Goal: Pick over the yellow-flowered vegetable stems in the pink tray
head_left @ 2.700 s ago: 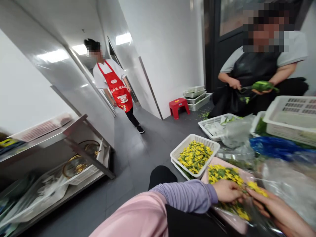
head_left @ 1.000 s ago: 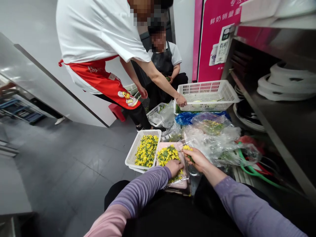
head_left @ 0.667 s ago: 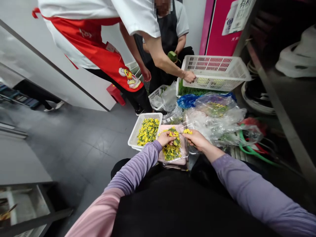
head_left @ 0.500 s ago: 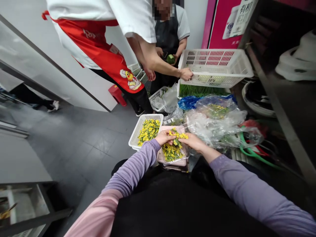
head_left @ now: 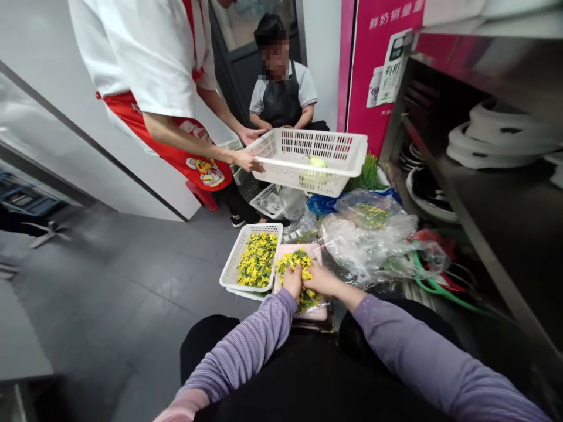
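In front of my knees, yellow flowers with green stems (head_left: 294, 257) lie heaped on clear plastic over a pale pink box (head_left: 317, 312). My left hand (head_left: 292, 281) is down in this heap, fingers closed on some of the flowers. Close against it, my right hand (head_left: 320, 280) also has its fingers curled into the flowers; its fingertips are partly hidden. Just left of the box, a white perforated basket (head_left: 225, 275) holds more of the yellow flowers (head_left: 257, 258).
A co-worker in a red apron (head_left: 149, 140) holds a large white crate (head_left: 303, 181) with a pale green vegetable (head_left: 317, 162) inside. Another person (head_left: 281, 97) sits behind it. Clear plastic bags (head_left: 369, 246) lie to my right, beside a metal shelf (head_left: 488, 252) and a green hose (head_left: 440, 290).
Both my hands have lowered from above the heap into the flowers. The co-worker has lifted the crate and swung it left, uncovering the seated person. My view has tilted up.
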A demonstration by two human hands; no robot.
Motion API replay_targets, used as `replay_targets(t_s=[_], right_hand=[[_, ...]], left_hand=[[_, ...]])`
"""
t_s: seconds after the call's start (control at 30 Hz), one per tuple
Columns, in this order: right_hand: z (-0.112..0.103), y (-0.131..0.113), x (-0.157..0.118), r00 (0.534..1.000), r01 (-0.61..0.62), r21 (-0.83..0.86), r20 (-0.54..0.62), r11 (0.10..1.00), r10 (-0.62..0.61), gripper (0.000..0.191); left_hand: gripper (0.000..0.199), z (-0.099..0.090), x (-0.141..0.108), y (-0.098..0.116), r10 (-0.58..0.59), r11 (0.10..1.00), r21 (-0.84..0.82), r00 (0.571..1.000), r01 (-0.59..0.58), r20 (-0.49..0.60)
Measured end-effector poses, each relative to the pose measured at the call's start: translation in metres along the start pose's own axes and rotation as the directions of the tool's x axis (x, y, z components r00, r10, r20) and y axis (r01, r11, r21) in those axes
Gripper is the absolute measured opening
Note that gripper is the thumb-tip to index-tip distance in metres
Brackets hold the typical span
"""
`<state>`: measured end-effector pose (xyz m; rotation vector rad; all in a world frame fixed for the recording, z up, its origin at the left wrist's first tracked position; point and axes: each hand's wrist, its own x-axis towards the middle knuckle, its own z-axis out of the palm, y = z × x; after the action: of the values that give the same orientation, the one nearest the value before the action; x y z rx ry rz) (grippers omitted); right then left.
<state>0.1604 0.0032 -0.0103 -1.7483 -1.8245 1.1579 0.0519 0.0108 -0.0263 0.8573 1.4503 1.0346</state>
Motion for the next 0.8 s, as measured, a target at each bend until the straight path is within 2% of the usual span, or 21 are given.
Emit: replay_targets(t_s=[0.07, 0.13, 0.2, 0.27, 0.33, 0.4, 0.5, 0.67, 0.73, 0.8], right_hand=[[-0.001, -0.001, -0.001, 1.000, -0.005, 0.073, 0.011, 0.997, 0.004, 0.011], [-0.006, -0.001, -0.003, 0.998, -0.033, 0.321, 0.056, 0.946, 0.015, 0.013], [-0.014, -0.001, -0.005, 0.991, -0.110, 0.600, 0.123, 0.793, 0.045, 0.018], [-0.022, 0.000, -0.007, 0.979, -0.188, 0.789, 0.195, 0.585, 0.053, 0.025], [-0.029, 0.002, -0.008, 0.969, -0.231, 0.884, 0.248, 0.407, 0.010, 0.029], [-0.033, 0.004, -0.009, 0.958, -0.255, 0.919, 0.283, 0.302, -0.052, 0.027], [-0.036, 0.006, -0.011, 0.946, -0.264, 0.926, 0.303, 0.270, -0.112, 0.023], [-0.039, 0.005, -0.017, 0.936, -0.198, 0.933, 0.271, 0.299, -0.225, 0.018], [-0.039, 0.004, -0.019, 0.933, -0.177, 0.931, 0.262, 0.320, -0.245, 0.019], [-0.038, 0.003, -0.020, 0.940, -0.156, 0.927, 0.246, 0.340, -0.239, 0.022]], left_hand=[[0.027, 0.003, 0.000, 0.000, -0.069, 0.998, -0.003, 0.997, 0.069, -0.047], [0.028, 0.002, 0.003, 0.005, -0.195, 0.976, -0.098, 0.981, 0.195, 0.005], [0.027, -0.001, 0.007, 0.012, -0.297, 0.929, -0.195, 0.949, 0.314, 0.109], [0.024, -0.007, 0.010, 0.018, -0.362, 0.884, -0.228, 0.905, 0.409, 0.222], [0.022, -0.013, 0.010, 0.023, -0.401, 0.844, -0.220, 0.848, 0.489, 0.346], [0.020, -0.018, 0.006, 0.026, -0.409, 0.820, -0.191, 0.786, 0.539, 0.464], [0.016, -0.021, -0.004, 0.031, -0.372, 0.845, -0.119, 0.733, 0.522, 0.570], [0.019, -0.025, -0.018, 0.044, -0.267, 0.924, -0.030, 0.700, 0.381, 0.662], [0.020, -0.027, -0.021, 0.048, -0.254, 0.933, -0.014, 0.683, 0.361, 0.685], [0.026, -0.027, -0.025, 0.050, -0.239, 0.947, 0.009, 0.684, 0.321, 0.690]])
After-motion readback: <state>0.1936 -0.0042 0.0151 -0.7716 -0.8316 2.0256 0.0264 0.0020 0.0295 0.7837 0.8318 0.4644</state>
